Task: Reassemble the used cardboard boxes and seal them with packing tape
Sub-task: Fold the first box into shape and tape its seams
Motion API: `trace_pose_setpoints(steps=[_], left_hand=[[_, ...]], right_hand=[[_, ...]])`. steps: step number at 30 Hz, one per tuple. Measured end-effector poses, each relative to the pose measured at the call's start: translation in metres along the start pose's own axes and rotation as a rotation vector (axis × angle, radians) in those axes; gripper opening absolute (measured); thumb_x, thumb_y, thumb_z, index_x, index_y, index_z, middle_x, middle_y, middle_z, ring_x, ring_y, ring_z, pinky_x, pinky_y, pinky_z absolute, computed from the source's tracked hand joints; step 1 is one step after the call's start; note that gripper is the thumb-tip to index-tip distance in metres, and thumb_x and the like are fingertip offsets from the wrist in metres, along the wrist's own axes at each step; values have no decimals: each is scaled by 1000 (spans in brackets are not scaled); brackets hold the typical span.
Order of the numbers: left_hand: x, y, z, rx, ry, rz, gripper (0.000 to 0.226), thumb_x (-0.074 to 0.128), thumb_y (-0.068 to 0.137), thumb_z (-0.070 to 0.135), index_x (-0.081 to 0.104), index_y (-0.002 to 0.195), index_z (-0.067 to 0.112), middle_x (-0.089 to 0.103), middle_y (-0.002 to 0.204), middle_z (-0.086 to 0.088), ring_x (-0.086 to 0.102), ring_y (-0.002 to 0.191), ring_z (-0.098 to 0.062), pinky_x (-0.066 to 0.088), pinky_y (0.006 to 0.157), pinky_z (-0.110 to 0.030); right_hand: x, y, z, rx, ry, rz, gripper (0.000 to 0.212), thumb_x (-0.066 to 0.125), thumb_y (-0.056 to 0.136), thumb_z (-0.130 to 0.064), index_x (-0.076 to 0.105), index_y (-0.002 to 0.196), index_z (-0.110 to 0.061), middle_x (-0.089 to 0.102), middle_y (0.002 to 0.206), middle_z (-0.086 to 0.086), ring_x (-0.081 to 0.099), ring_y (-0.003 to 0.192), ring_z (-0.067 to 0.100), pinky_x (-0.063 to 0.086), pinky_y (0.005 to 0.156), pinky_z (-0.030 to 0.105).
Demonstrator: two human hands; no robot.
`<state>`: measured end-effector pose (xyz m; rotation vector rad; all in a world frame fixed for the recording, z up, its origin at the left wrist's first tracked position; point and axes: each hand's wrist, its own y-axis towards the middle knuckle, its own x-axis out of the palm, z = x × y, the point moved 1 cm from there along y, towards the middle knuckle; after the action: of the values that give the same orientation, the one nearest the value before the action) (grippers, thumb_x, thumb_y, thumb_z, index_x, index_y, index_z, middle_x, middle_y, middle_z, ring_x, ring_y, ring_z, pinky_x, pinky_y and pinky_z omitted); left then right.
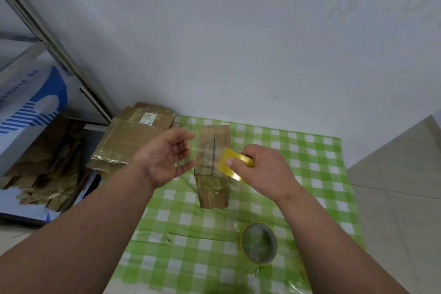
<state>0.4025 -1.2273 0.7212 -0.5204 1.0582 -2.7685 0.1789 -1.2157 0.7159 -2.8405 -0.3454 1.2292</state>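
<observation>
Lettering "PE prote…" runs along a blue-and-white carton (31, 105). Right hand (260, 169) pinches yellow tape (235, 162) over the small cardboard box (213, 165) standing on the checked cloth (310, 174); left hand (164, 155) hovers beside it, fingers relaxed.

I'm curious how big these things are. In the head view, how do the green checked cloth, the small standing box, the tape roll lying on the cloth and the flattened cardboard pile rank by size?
1. Green checked cloth
2. Flattened cardboard pile
3. Small standing box
4. Tape roll, though it lies nearer the camera, so it's close to the box.
</observation>
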Motion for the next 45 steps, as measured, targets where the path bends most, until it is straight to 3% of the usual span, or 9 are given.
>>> trace_pose_setpoints(steps=[6, 14, 18, 23, 27, 30, 33, 36, 45], left_hand=[[-3, 6, -1, 16, 261, 101, 16, 72, 83, 0, 64, 82, 14, 61, 64, 3, 54, 67, -12, 59, 77, -47], [4, 10, -13, 69, 122, 155, 23, 63, 94, 7, 55, 76, 19, 56, 86, -3, 49, 78, -18, 61, 57, -45], [6, 10, -14, 85, 66, 163, 24, 61, 93, -1, 54, 80, 17, 60, 74, -4, 54, 67, -16, 61, 57, -36], [5, 7, -9, 52, 48, 142, 27, 60, 87, -8, 58, 105, 12, 59, 75, -6, 54, 67, -17, 61, 56, -36], [3, 5, -9, -4, 182, 81, 25, 71, 84, 2, 67, 108, 2, 59, 77, -6, 55, 69, -15, 60, 59, -36], [4, 8, -8, 40, 285, 169, 11, 72, 84, 1, 67, 92, 6, 63, 73, -5, 56, 64, -14, 60, 64, -38], [6, 13, -9, 115, 241, 271, 15, 69, 86, -1, 62, 82, 11, 59, 71, -5, 51, 60, -14, 57, 65, -33], [9, 17, -12, 161, 168, 333, 19, 66, 88, -3, 59, 80, 12, 57, 69, -4, 46, 56, -13, 52, 60, -28], [6, 27, -32, 208, 119, 412, 15, 68, 89, 1, 60, 82, 12, 58, 69, 0, 45, 50, -7, 49, 55, -22]], right_hand=[[-2, -1, 6, -22, -24, -79, 36, 65, 86, -52, 54, 67, -24, 52, 61, -6, 51, 59, 13, 40, 57, 32], [-8, 1, 5, -48, 26, -140, 35, 65, 89, -45, 63, 78, -12, 58, 68, 2, 59, 68, 22, 47, 62, 37], [-11, 3, 7, -8, 121, -182, 39, 61, 78, -42, 63, 81, -3, 56, 71, 11, 49, 64, 18, 40, 60, 35], [-15, 6, 12, 29, 150, -266, 45, 49, 62, -34, 66, 88, -2, 56, 75, 6, 49, 68, 16, 36, 62, 32], [-18, 7, 17, 58, 180, -311, 29, 66, 71, -30, 68, 88, -7, 61, 80, 11, 53, 70, 17, 40, 64, 32], [-20, 9, 22, 65, 210, -332, 12, 73, 81, -16, 68, 86, -6, 61, 78, 10, 54, 69, 18, 41, 64, 32], [-23, 9, 24, 75, 237, -341, 26, 76, 76, -27, 67, 83, -4, 55, 71, 3, 49, 65, 15, 37, 64, 31], [-27, 10, 25, 92, 281, -326, 31, 63, 64, -35, 68, 79, -9, 55, 69, 0, 48, 65, 14, 36, 65, 31], [-36, 24, 42, 103, 278, -290, 51, 70, 69, -48, 67, 86, 1, 55, 75, 9, 51, 70, 19, 37, 68, 33]])
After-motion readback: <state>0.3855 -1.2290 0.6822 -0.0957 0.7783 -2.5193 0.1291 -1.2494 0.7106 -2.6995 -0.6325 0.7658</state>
